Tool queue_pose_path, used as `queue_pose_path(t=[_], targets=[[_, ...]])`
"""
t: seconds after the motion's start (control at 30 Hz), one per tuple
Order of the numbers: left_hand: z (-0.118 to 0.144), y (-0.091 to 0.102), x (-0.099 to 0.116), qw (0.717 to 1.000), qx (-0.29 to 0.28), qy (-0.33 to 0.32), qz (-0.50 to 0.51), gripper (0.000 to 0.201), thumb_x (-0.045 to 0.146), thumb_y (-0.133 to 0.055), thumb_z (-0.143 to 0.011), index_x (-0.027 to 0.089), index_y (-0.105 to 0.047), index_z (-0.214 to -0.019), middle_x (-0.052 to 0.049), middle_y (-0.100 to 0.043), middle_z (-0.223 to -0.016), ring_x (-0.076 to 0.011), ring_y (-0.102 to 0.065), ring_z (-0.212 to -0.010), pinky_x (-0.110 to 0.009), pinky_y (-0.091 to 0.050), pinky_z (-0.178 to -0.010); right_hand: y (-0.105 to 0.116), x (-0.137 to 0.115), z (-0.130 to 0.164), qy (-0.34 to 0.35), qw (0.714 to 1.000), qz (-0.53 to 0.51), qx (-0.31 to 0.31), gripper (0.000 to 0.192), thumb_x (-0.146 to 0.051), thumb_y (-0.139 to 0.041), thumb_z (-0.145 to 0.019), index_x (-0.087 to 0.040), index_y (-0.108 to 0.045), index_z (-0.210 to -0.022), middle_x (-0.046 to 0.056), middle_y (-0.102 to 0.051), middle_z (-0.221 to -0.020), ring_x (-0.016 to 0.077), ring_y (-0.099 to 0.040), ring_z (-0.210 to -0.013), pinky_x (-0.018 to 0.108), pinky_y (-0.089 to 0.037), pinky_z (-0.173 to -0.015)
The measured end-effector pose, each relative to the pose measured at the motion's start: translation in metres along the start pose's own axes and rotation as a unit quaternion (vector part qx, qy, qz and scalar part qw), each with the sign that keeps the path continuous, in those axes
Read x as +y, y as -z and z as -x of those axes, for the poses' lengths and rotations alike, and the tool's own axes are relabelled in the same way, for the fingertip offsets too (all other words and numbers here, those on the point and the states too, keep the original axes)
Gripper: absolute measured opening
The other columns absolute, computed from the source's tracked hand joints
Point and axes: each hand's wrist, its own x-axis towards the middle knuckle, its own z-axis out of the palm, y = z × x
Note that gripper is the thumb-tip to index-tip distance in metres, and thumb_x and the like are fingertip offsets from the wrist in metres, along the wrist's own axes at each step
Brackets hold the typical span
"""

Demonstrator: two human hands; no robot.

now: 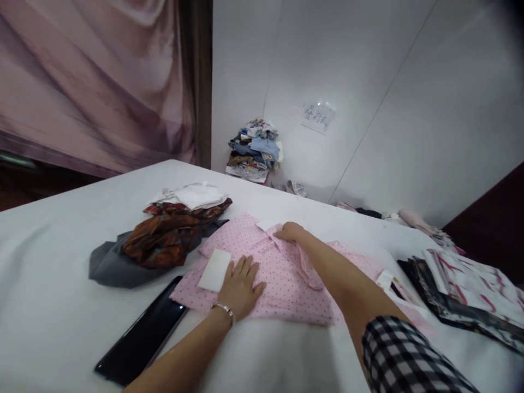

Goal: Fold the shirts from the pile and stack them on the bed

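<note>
A pink shirt with small dark dots [286,278] lies spread on the white table, partly folded. My left hand [241,284], with a silver bracelet at the wrist, rests flat on it with the fingers stretched out. Beside those fingertips lies a white cuff-like piece of the shirt [215,270]. Near the shirt's far edge, my right hand [291,231] is closed on a fold of the pink cloth next to a white strip [266,224]. My right forearm covers part of the shirt's right side.
A long shiny black object [141,333] lies left of the shirt. Behind it are rumpled clothes, grey [112,265], brown [161,237] and white [200,195]. Folded garments [470,289] lie at the right. Beyond the table stand a clothes stack [256,150] and a wall with a paper sign [318,116].
</note>
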Motion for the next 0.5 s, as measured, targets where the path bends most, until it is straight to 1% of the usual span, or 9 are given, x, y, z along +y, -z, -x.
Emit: queue_pose_path(t=[0.07, 0.13, 0.17, 0.23, 0.3, 0.33, 0.4, 0.5], targets=[[0.0, 0.0, 0.001, 1.0, -0.001, 0.001, 0.001, 0.06, 0.049, -0.035, -0.091, 0.017, -0.044, -0.14, -0.009, -0.03, -0.154, -0.0286, -0.022, -0.144, -0.052, -0.014, -0.117, -0.003, -0.002, -0.007, -0.002, 1.0, 0.03, 0.002, 0.029, -0.038, -0.066, -0.077, -0.014, -0.072, -0.091, 0.015, -0.068, -0.111, 0.0283, -0.061, -0.108, 0.029, -0.046, -0.082], [0.0, 0.0, 0.001, 1.0, -0.001, -0.001, 0.005, 0.06, 0.048, -0.035, -0.091, 0.017, -0.044, -0.141, -0.009, -0.029, -0.154, -0.0286, -0.021, -0.144, -0.052, -0.013, -0.117, 0.004, 0.004, -0.012, -0.002, 0.999, 0.043, -0.001, 0.02, -0.03, -0.062, -0.081, -0.015, -0.072, -0.089, 0.013, -0.07, -0.108, 0.0236, -0.063, -0.102, 0.025, -0.046, -0.078], [0.0, 0.0, 0.001, 1.0, -0.002, -0.002, 0.007, 0.06, 0.048, -0.035, -0.091, 0.016, -0.044, -0.141, -0.01, -0.029, -0.155, -0.0287, -0.021, -0.144, -0.052, -0.013, -0.117, 0.01, 0.009, -0.014, -0.003, 0.999, 0.044, -0.004, 0.021, -0.03, -0.059, -0.083, -0.015, -0.072, -0.088, 0.012, -0.072, -0.103, 0.0215, -0.065, -0.096, 0.024, -0.046, -0.075], [0.0, -0.001, 0.0, 1.0, -0.004, -0.002, 0.013, 0.06, 0.048, -0.035, -0.091, 0.016, -0.044, -0.141, -0.01, -0.029, -0.155, -0.029, -0.021, -0.144, -0.053, -0.012, -0.117, 0.021, 0.018, -0.017, -0.008, 0.999, 0.041, -0.008, 0.029, -0.034, -0.052, -0.088, -0.014, -0.072, -0.086, 0.012, -0.073, -0.093, 0.019, -0.067, -0.082, 0.023, -0.046, -0.07], [-0.001, -0.002, 0.0, 1.0, -0.002, -0.001, 0.019, 0.06, 0.048, -0.035, -0.091, 0.016, -0.044, -0.14, -0.011, -0.029, -0.154, -0.0294, -0.021, -0.144, -0.053, -0.012, -0.117, 0.028, 0.026, -0.018, -0.016, 0.999, 0.035, -0.002, 0.037, -0.041, -0.048, -0.09, -0.012, -0.072, -0.088, 0.012, -0.073, -0.088, 0.0187, -0.066, -0.076, 0.024, -0.046, -0.066], [-0.001, -0.002, 0.0, 1.0, 0.0, 0.0, 0.021, 0.06, 0.048, -0.036, -0.091, 0.016, -0.044, -0.14, -0.011, -0.03, -0.154, -0.0296, -0.021, -0.144, -0.053, -0.012, -0.117, 0.029, 0.028, -0.018, -0.018, 0.999, 0.032, 0.0, 0.038, -0.044, -0.051, -0.088, -0.012, -0.072, -0.087, 0.012, -0.073, -0.086, 0.0191, -0.066, -0.075, 0.024, -0.046, -0.065], [-0.001, -0.003, -0.001, 1.0, 0.007, -0.002, 0.025, 0.059, 0.048, -0.036, -0.09, 0.016, -0.046, -0.139, -0.011, -0.031, -0.154, -0.03, -0.022, -0.143, -0.054, -0.013, -0.116, 0.023, 0.03, -0.016, -0.015, 1.0, 0.021, 0.0, 0.032, -0.044, -0.062, -0.08, -0.014, -0.073, -0.084, 0.01, -0.073, -0.083, 0.0192, -0.065, -0.075, 0.023, -0.046, -0.064], [-0.001, -0.006, -0.002, 0.999, 0.017, -0.007, 0.028, 0.059, 0.048, -0.037, -0.09, 0.016, -0.046, -0.138, -0.012, -0.032, -0.153, -0.0304, -0.023, -0.143, -0.054, -0.013, -0.116, 0.008, 0.028, -0.014, -0.001, 1.0, -0.009, 0.0, 0.017, -0.034, -0.071, -0.07, -0.017, -0.072, -0.072, 0.005, -0.071, -0.07, 0.0176, -0.064, -0.069, 0.022, -0.046, -0.062]])
